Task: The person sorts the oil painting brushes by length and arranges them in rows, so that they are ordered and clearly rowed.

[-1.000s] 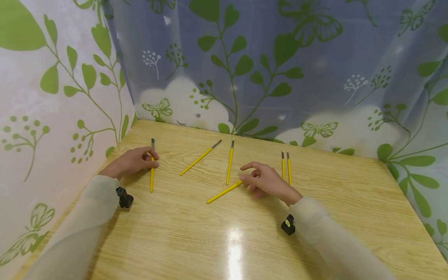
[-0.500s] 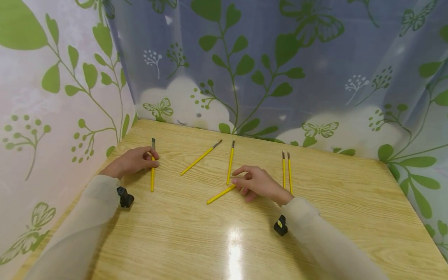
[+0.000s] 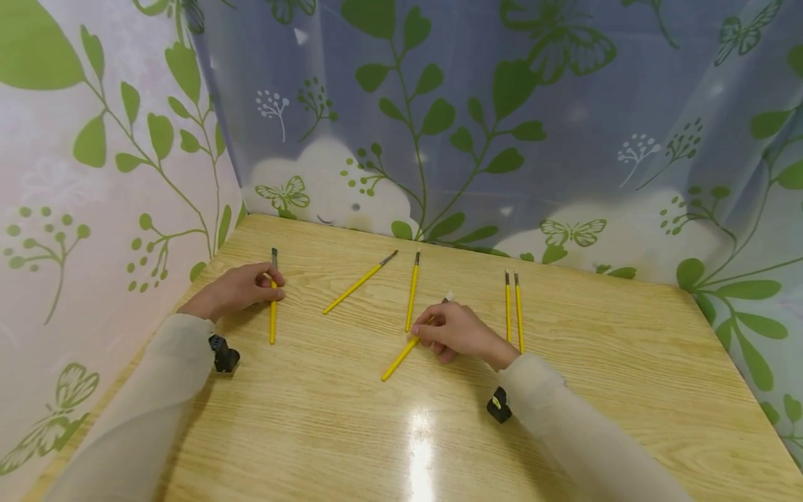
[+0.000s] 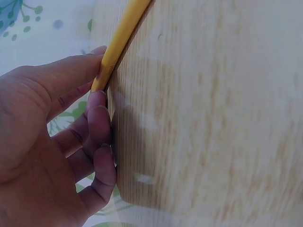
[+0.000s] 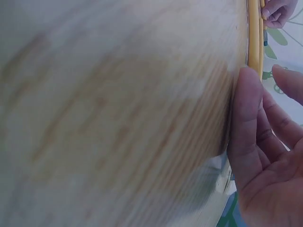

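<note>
My left hand [image 3: 241, 287] pinches a yellow-handled paintbrush [image 3: 272, 324] between thumb and fingers at the table's left side. Its flat dark bristles point to the back. In the left wrist view the thumb lies along the yellow handle [image 4: 120, 40]. Right of centre, my right hand [image 3: 458, 331] has thumb and fingers around a second paintbrush [image 3: 398, 362], slanted, its pale bristle tip showing beyond the knuckles. The middle of that brush is hidden by the hand. In the right wrist view the thumb overlaps the yellow handle [image 5: 254, 38].
Two paintbrushes lie between the hands, one slanted [image 3: 357, 289] and one nearly straight [image 3: 412, 296], close to the right fingertips. Two more, a left one [image 3: 507, 307] and a right one [image 3: 518, 310], lie side by side beyond the right wrist. Patterned cloth [image 3: 464, 139] borders the wooden table [image 3: 314, 418].
My right hand has shifted left and the brush in it has turned steeper, its handle end moving toward me and its bristle tip coming into view. The left hand stays still.
</note>
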Motion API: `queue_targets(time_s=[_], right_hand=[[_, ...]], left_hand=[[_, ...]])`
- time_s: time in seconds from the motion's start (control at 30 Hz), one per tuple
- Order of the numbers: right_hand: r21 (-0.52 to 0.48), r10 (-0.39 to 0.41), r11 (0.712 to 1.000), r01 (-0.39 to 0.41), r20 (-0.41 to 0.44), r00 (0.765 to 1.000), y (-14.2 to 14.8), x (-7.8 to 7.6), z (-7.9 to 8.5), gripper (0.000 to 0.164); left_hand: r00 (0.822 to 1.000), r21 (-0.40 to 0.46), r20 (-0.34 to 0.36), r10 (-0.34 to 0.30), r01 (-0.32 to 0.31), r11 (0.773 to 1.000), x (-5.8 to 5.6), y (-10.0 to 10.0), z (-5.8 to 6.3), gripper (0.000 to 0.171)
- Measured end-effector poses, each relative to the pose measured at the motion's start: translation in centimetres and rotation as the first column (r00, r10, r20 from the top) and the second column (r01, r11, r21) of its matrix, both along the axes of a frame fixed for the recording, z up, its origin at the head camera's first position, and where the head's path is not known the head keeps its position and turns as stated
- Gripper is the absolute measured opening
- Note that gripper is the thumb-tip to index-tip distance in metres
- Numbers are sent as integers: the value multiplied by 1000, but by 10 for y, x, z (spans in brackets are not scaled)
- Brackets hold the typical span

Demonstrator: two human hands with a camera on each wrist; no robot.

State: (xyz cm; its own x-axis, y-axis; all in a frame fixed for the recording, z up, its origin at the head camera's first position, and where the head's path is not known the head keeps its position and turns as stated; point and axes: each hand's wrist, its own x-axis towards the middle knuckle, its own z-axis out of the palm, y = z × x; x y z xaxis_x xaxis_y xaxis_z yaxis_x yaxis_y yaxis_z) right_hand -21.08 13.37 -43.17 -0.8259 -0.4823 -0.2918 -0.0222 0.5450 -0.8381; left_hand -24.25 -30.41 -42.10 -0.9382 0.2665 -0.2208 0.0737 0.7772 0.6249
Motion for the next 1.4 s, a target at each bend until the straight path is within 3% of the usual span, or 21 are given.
queue_targets(time_s=[0.23, 0.57, 1.4], right_hand=[[9, 11, 1000, -11, -16, 1000, 0, 0, 0, 22], [38, 16, 999, -12, -90, 996, 26, -2, 7, 22], [131, 19, 991, -2, -126, 992, 81, -4, 8, 15]], left_hand=[[1000, 5, 8, -3, 3, 1000, 0, -1, -1, 30], [1000, -10, 0, -13, 13, 1000, -4, -3, -3, 32], [1000, -17, 10, -22, 23, 1000, -4, -2, -4, 31]])
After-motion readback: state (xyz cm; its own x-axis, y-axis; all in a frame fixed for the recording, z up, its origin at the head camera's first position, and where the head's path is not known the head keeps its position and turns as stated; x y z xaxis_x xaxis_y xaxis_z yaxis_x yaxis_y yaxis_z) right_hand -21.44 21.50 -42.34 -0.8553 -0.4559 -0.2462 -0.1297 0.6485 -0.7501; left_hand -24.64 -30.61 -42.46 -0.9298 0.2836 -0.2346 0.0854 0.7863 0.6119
